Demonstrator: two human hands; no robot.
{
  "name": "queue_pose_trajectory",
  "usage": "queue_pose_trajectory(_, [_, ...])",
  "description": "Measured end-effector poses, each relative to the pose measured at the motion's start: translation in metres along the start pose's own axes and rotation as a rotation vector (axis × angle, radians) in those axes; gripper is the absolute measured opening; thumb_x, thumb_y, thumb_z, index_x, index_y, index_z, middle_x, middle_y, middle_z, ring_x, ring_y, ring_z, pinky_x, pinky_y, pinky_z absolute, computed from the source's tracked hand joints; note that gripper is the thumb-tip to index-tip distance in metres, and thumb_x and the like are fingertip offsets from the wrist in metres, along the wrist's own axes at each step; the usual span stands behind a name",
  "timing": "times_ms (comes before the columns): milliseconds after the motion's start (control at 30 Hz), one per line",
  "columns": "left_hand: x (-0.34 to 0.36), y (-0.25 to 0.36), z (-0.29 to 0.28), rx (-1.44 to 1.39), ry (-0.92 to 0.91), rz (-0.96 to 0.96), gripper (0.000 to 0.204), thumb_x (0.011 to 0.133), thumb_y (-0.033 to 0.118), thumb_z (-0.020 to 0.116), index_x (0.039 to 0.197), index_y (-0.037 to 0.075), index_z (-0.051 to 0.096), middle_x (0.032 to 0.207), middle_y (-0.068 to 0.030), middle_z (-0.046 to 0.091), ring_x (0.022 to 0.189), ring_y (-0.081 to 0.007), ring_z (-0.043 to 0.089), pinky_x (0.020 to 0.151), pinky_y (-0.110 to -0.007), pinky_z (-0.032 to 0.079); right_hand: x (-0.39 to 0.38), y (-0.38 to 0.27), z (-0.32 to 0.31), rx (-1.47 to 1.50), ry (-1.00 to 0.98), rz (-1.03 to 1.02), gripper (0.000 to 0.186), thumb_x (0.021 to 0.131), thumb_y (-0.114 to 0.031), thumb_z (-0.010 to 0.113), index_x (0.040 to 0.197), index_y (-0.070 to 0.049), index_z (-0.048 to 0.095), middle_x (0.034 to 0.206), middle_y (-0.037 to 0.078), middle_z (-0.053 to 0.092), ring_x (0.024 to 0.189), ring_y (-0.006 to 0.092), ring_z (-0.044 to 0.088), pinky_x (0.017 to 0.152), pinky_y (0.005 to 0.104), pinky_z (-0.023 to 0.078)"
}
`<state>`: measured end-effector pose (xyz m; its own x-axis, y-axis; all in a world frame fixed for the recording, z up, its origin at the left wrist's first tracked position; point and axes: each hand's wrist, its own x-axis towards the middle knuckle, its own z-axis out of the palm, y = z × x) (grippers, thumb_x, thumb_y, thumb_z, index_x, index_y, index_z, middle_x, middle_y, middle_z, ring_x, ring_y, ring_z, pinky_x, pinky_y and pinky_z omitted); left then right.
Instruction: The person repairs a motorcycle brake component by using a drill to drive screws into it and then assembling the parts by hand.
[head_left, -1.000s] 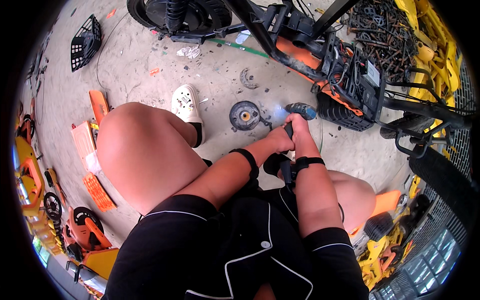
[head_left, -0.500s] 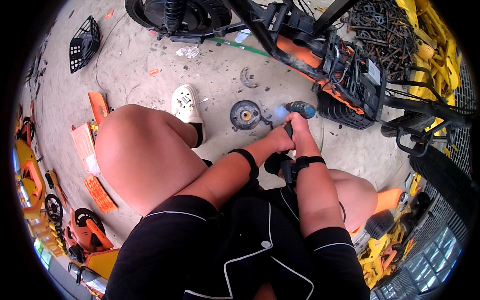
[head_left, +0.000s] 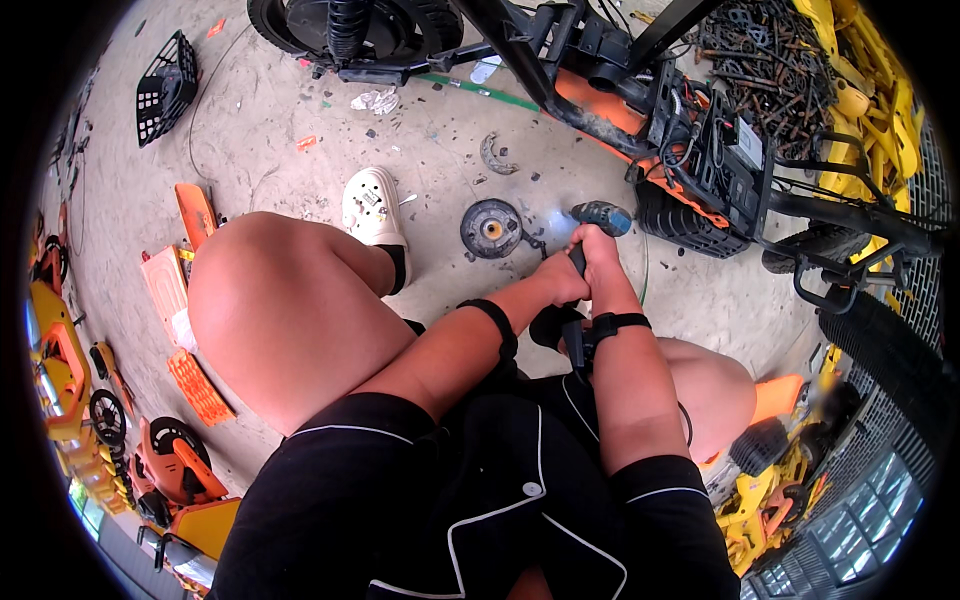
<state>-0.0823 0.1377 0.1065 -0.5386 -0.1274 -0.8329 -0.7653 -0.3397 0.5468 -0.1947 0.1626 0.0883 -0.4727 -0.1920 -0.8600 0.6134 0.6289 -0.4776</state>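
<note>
My right hand [head_left: 597,254] is wrapped around the handle of a dark blue and black cordless drill [head_left: 602,216]. The drill's body lies sideways over the floor, and a bluish light glows at its left end. My left hand [head_left: 563,278] is closed at the lower part of the black handle, close against the right hand; its fingertips are partly hidden. Left of the drill, a round black hub plate [head_left: 491,229] with a yellowish centre lies flat on the concrete. Beyond it is a curved, worn metal piece [head_left: 497,155]. The drill does not touch the plate.
A partly stripped scooter frame [head_left: 600,110] with wheels stretches across the far side. Rusty metal parts [head_left: 765,70] and yellow body panels [head_left: 885,120] are heaped at the far right. A black basket [head_left: 168,88] and orange panels [head_left: 200,390] lie on the left, near my white clog [head_left: 372,208].
</note>
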Motion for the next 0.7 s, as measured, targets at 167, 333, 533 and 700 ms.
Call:
queue_pose_trajectory(167, [-0.004,0.001,-0.002,-0.009,0.026,0.022,0.043,0.065,0.023,0.085,0.093,-0.005,0.067,0.079,-0.0138,0.072,0.062,-0.0228,0.071,0.056,-0.034,0.058,0.003,0.001,-0.001,-0.011,-0.006,-0.002,0.007,0.068,-0.004,0.062,0.074,-0.001,0.061,0.066,0.012,0.057,0.057,0.0262,0.059,0.058,0.0381,0.05])
queue_pose_trajectory(333, [-0.006,0.005,-0.006,-0.007,-0.027,0.03,0.044,0.065,0.024,0.085,0.093,-0.006,0.068,0.08,-0.0142,0.072,0.062,-0.023,0.071,0.055,-0.034,0.058,0.002,-0.002,0.0,-0.008,0.01,0.017,0.007,0.067,-0.005,0.062,0.073,-0.001,0.061,0.067,0.012,0.058,0.057,0.0264,0.059,0.057,0.0387,0.05])
queue_pose_trajectory(533, [-0.007,0.009,-0.003,-0.03,0.007,0.003,0.037,0.066,0.023,0.085,0.087,-0.003,0.07,0.08,-0.0127,0.072,0.064,-0.022,0.071,0.055,-0.035,0.059,0.005,-0.006,0.0,-0.069,0.016,0.031,0.006,0.067,-0.005,0.061,0.071,-0.002,0.06,0.066,0.013,0.058,0.057,0.027,0.058,0.057,0.0394,0.05])
queue_pose_trajectory(700, [-0.007,0.016,-0.007,-0.088,-0.032,-0.001,0.043,0.066,0.025,0.086,0.095,-0.002,0.069,0.083,-0.0101,0.073,0.067,-0.0204,0.071,0.057,-0.035,0.059,0.008,-0.016,0.001,-0.128,0.005,0.031,0.006,0.067,-0.007,0.06,0.069,-0.001,0.059,0.065,0.014,0.058,0.058,0.0276,0.058,0.057,0.0407,0.05])
